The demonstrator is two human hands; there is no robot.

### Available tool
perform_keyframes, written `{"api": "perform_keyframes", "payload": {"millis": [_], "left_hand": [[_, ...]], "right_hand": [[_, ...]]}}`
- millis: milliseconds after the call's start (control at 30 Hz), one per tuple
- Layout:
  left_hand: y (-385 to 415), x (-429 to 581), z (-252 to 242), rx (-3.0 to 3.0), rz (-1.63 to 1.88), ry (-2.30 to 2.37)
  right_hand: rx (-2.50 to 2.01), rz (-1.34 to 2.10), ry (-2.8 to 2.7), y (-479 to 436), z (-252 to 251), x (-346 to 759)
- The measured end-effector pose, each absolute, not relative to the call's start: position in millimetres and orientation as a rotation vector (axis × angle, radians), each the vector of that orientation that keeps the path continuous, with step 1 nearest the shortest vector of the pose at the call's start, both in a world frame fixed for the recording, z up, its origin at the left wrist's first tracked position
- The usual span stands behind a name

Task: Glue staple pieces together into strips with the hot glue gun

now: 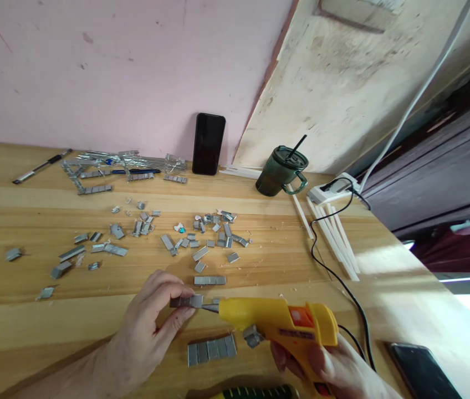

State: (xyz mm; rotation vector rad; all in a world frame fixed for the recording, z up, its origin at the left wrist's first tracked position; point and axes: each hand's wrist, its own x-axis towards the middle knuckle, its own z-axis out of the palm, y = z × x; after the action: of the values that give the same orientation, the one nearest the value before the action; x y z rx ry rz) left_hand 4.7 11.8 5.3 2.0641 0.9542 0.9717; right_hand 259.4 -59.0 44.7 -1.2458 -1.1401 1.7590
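Note:
My left hand [152, 324] pinches a short grey metal strip [191, 301] between thumb and fingers. My right hand [338, 363] is wrapped round the handle of a yellow hot glue gun [260, 316]. Its metal nozzle points left and meets the right end of the strip; whether they touch, I cannot tell. A small grey metal piece [253, 336] shows against the gun's underside. Just beyond the strip lies a joined row of grey pieces [210, 280], and nearer me a wider row [211, 351]. Loose grey metal bits [222, 239] are scattered farther back.
Along the wall are a pen [44, 166], thin metal rods [152, 160], a leaning phone [209, 144] and a green lidded mug [281, 172]. White glue sticks [338, 238] lie by a power strip [330, 190]. A black cord [343, 282] runs down the right, near another phone [424, 370].

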Motion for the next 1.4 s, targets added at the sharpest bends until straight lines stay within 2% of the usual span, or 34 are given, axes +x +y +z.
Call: {"api": "perform_keyframes", "payload": {"millis": [167, 1000, 1400], "left_hand": [[12, 5, 5, 2.070, 0.988, 0.943], [12, 5, 5, 2.049, 0.964, 0.963], [11, 5, 6, 2.018, 0.980, 0.974]], "right_hand": [[-1.159, 1.771, -1.171, -57, 42, 262], [-1.271, 1.790, -1.158, -64, 37, 268], [-1.315, 1.733, -1.121, -60, 49, 257]]}}
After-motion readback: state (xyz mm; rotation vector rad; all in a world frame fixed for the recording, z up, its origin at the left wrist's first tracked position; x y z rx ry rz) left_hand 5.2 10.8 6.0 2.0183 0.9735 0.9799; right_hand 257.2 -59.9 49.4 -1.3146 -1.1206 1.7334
